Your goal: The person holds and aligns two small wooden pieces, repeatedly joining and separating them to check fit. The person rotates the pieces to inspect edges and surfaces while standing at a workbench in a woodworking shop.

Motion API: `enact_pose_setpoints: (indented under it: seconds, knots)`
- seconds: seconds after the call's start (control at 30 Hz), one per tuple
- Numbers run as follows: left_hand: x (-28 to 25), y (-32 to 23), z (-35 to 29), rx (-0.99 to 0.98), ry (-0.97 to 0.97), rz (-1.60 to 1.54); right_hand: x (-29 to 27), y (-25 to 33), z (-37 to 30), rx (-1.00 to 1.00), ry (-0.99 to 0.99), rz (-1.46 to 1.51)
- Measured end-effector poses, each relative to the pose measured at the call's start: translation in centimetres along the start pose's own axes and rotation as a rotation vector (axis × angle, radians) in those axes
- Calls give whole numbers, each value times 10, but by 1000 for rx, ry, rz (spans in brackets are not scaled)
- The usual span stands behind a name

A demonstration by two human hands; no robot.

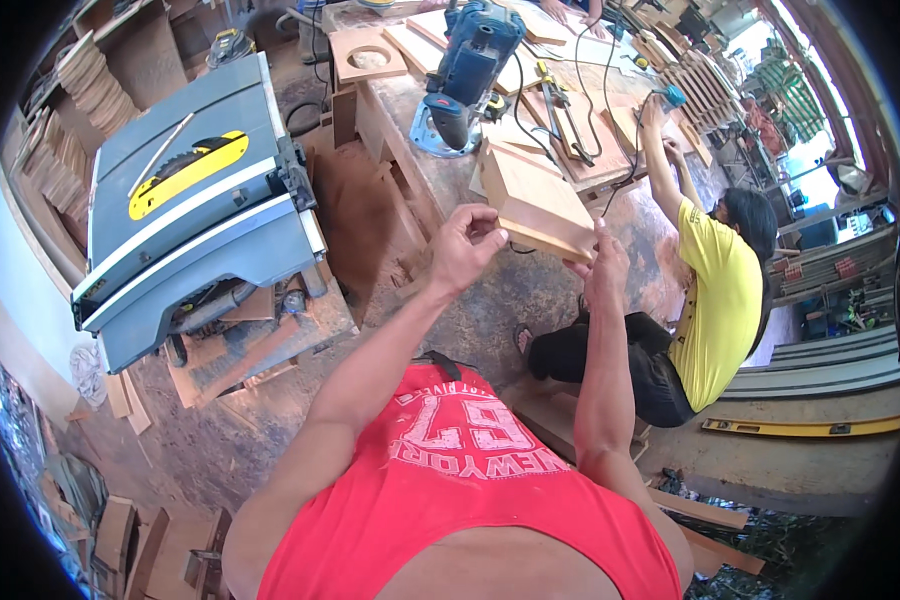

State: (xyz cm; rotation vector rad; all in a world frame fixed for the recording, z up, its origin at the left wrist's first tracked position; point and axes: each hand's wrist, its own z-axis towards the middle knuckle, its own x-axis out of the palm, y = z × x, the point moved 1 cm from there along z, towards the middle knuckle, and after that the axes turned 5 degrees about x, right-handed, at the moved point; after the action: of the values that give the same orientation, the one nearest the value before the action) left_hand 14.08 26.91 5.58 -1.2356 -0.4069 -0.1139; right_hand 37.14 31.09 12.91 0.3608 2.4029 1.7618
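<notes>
I hold a flat square wooden board (533, 198) in front of me, tilted, with both hands on its near edge. My left hand (465, 243) pinches the board's near left corner. My right hand (600, 266) grips the near right corner. The board hangs over the edge of a dusty workbench (440, 170). A blue electric router (467, 70) stands on the bench just beyond the board.
A grey table saw (195, 215) with a yellow blade guard stands to my left. A person in a yellow shirt (715, 310) squats at my right, reaching up to the bench. Wood panels, clamps and cables (570, 110) cover the bench. Offcuts lie on the floor.
</notes>
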Motion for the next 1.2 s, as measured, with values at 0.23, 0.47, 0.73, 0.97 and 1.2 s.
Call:
enact_pose_setpoints:
  seconds: [0.23,0.47,0.73,0.97,1.2]
  knots:
    - [46,-18,-19,38,-143,113,-60,-38,25,272,251,92]
    - [65,-26,-6,134,-139,256,-77,-70,42,355,508,275]
    - [65,-14,-12,23,-183,264,-47,-60,30,363,399,81]
    - [63,-2,-11,-80,-106,335,-41,-67,28,298,346,175]
    - [33,29,-12,-256,-61,-284,-33,-60,33,238,184,155]
